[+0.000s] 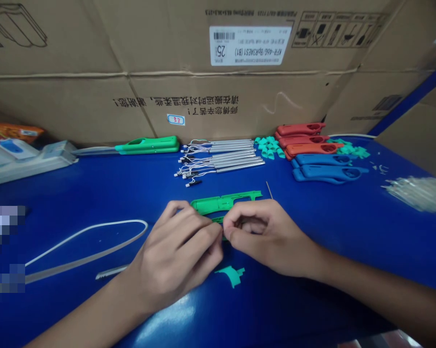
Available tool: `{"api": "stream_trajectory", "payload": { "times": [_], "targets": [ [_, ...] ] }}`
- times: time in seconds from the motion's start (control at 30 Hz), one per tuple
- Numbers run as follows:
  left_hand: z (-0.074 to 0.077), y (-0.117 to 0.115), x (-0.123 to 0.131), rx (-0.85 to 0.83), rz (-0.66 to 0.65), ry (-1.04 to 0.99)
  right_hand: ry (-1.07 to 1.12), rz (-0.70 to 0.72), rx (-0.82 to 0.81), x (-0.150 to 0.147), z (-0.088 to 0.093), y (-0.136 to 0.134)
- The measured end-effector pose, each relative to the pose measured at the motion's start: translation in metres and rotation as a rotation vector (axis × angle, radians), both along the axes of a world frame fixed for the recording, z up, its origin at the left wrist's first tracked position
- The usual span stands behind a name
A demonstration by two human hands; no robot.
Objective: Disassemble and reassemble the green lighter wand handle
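Note:
My left hand (pixel 179 253) and my right hand (pixel 264 234) meet over the blue table (pixel 94 193), fingers curled and pinched together on a small green plastic part (pixel 219 221) that is mostly hidden between them. Just beyond my fingers lies a green lighter shell half (pixel 225 201), open side up. A small teal trigger piece (pixel 232 274) lies on the table below my hands. A thin metal piece (pixel 111 272) pokes out from under my left wrist.
At the back lie a finished green lighter (pixel 147 144), a row of metal tubes with wires (pixel 221 157), teal small parts (pixel 270 146), red shells (pixel 304 137) and blue shells (pixel 324 169). Clear parts (pixel 418 191) lie at the right, a white strap (pixel 83 246) at the left. Cardboard boxes (pixel 203 87) wall the back.

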State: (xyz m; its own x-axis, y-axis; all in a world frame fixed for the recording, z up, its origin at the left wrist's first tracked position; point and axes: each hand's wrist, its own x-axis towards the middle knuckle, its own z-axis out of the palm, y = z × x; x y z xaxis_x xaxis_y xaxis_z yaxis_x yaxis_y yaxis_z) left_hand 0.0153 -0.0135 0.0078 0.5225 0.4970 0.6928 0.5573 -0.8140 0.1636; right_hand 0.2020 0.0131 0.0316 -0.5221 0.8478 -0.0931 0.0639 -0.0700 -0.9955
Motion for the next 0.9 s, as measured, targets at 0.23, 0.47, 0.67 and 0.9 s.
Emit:
{"api": "stream_trajectory", "payload": {
  "times": [0.23, 0.47, 0.67, 0.9],
  "targets": [
    [-0.002, 0.002, 0.001, -0.01, 0.019, 0.002, 0.151, 0.008, -0.301, -0.003, -0.007, 0.002],
    [-0.001, 0.0, 0.002, -0.054, 0.032, -0.033, 0.315, 0.031, -0.453, -0.005, -0.012, 0.001],
    [0.003, 0.0, 0.003, -0.077, 0.014, -0.071, 0.252, 0.026, -0.391, -0.002, -0.012, 0.003],
    [0.004, 0.0, 0.001, -0.01, 0.006, -0.018, 0.056, 0.026, -0.217, 0.003, 0.0, 0.005]
  ]
}}
